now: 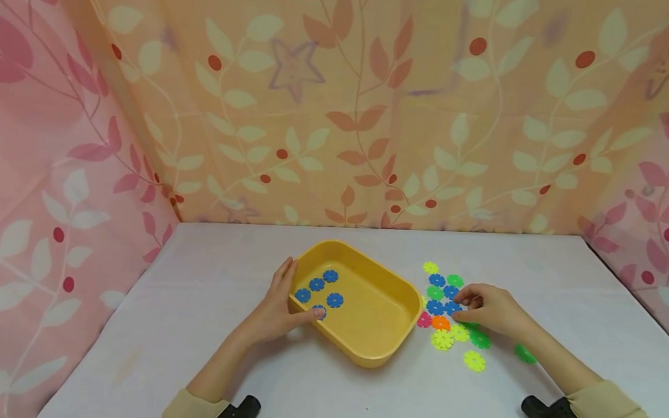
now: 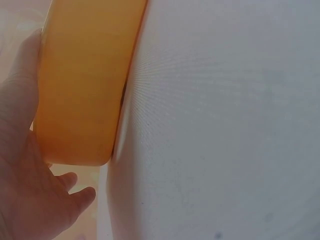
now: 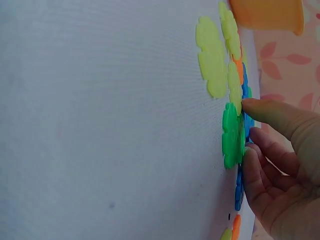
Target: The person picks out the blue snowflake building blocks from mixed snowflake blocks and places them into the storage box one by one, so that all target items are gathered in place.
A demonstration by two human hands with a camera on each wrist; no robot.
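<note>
A yellow plastic tray (image 1: 370, 315) sits at an angle on the white table, with several blue flower-shaped discs (image 1: 317, 285) lying toward its left end. My left hand (image 1: 276, 305) grips the tray's left corner, thumb over the near rim and fingers along the outside wall. In the left wrist view the hand (image 2: 30, 170) rests against the tray's orange-looking side (image 2: 85, 85). To the tray's right, my right hand (image 1: 490, 308) reaches into loose flower discs, its thumb and fingertips spread apart at a blue disc (image 1: 451, 308). Green discs (image 3: 230, 137) lie beside those fingertips.
Yellow, green, orange and pink discs surround the right hand, some overlapping. One yellow disc (image 1: 474, 360) lies nearer me, and a green disc (image 1: 525, 353) lies under the right forearm. Patterned cloth (image 1: 342, 106) hangs behind the table (image 1: 367, 405) and along both sides.
</note>
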